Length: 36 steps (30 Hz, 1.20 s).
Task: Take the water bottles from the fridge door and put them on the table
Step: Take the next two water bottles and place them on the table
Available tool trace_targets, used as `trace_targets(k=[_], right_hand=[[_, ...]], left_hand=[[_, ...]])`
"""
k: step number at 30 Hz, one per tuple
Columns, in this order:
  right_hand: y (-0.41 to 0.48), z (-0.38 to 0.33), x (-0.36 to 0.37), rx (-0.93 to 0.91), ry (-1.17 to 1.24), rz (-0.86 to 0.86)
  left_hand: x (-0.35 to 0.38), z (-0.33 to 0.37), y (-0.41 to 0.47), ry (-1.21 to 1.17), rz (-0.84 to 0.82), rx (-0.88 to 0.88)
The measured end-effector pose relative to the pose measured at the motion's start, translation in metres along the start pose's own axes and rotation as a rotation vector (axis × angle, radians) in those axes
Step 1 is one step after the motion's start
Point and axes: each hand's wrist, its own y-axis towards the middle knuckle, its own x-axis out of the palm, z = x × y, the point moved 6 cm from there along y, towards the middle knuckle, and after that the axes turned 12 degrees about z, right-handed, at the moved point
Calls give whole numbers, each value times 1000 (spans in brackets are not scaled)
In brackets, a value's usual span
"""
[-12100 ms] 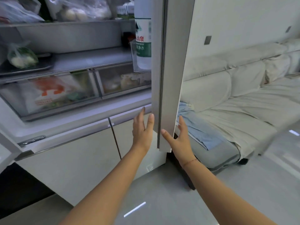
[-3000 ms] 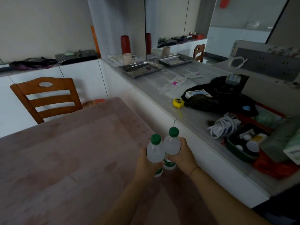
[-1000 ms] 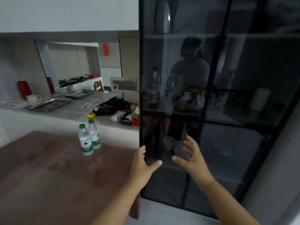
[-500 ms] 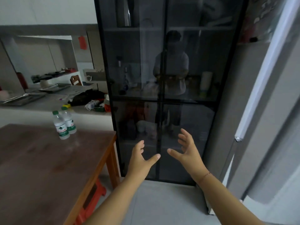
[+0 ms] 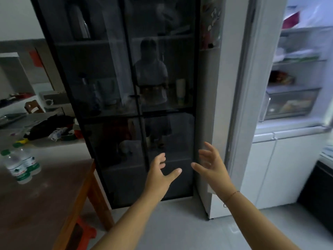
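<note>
Head view: both hands are empty, fingers spread. The left hand (image 5: 160, 175) and right hand (image 5: 211, 165) hang in front of a dark glass cabinet (image 5: 126, 87), each grip released, likely because nothing is left to carry on this leg. Two bottles (image 5: 19, 166) stand upright and touching on the worktop (image 5: 45, 204) near its far edge, well apart from the hands. At right the fridge (image 5: 295, 98) stands open, probably so the hands can reach for any more bottles; the door shelves themselves are not visible.
</note>
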Motion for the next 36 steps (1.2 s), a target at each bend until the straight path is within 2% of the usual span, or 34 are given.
trace_targets(k=[21, 27, 36], right_hand=[[-35, -21, -265, -32, -157, 586], [-17, -12, -370, -47, -170, 705], [48, -7, -525, -140, -241, 756]], left_hand=[[211, 134, -76, -195, -527, 272], [302, 180, -92, -222, -562, 310], [448, 252, -107, -259, -557, 347]])
